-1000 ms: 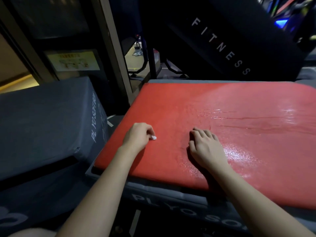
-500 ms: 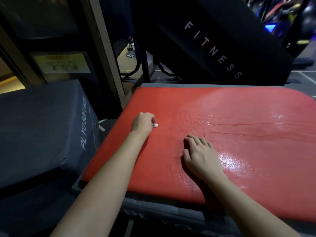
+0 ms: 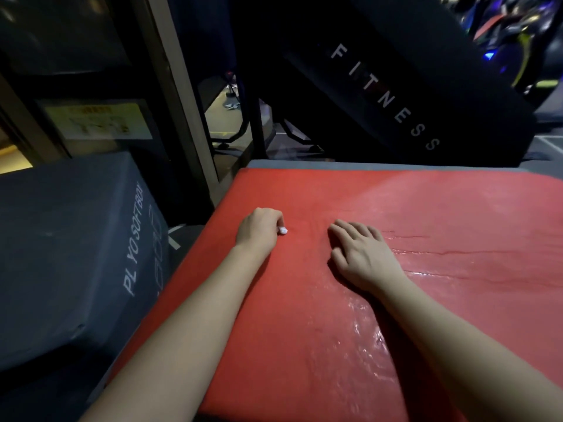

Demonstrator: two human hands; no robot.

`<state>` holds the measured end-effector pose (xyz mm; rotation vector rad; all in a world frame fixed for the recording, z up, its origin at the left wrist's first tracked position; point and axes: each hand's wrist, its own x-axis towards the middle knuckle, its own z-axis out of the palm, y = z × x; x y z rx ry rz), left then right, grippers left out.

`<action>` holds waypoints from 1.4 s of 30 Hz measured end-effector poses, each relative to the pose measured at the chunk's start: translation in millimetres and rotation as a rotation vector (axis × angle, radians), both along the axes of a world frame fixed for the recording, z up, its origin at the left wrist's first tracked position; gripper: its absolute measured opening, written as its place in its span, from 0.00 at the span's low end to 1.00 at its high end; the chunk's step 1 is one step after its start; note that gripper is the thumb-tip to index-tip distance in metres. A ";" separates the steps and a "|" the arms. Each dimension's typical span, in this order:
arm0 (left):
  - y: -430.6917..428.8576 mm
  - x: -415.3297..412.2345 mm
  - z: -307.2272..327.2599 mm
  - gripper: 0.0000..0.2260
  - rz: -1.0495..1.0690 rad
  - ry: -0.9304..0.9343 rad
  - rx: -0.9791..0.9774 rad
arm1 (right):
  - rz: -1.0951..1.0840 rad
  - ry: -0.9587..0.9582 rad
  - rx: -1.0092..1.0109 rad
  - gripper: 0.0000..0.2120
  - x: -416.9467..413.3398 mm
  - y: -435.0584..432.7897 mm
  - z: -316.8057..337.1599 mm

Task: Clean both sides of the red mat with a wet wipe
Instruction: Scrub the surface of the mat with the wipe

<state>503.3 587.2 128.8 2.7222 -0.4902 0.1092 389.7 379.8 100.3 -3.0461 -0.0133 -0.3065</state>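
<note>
The red mat lies flat on a grey soft box and fills the right and middle of the view. Its right half shines wet, with streaks and creases. My left hand rests on the mat's left part with fingers curled round a small balled white wet wipe, of which only a tip shows. My right hand lies palm down on the mat to the right of it, fingers spread and lightly bent, holding nothing.
A second grey plyo soft box stands to the left, a gap below it. A wooden post rises behind the mat's left corner. A black panel marked FITNESS leans behind the mat. The supporting box's grey edge shows at the back.
Both hands have slid farther forward over the mat, the left hand keeping the wipe. The camera has moved closer, so the mat's near edge now sits lower in view.
</note>
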 end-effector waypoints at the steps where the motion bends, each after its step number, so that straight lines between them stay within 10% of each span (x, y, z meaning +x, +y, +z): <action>1: -4.1 7.8 -0.9 0.03 0.004 -0.012 -0.006 | -0.004 -0.001 0.001 0.30 3.2 -2.0 -3.1; 42: -43.4 110.6 6.2 0.03 -0.051 -0.025 0.058 | -0.015 0.060 0.113 0.34 11.1 -6.4 -4.0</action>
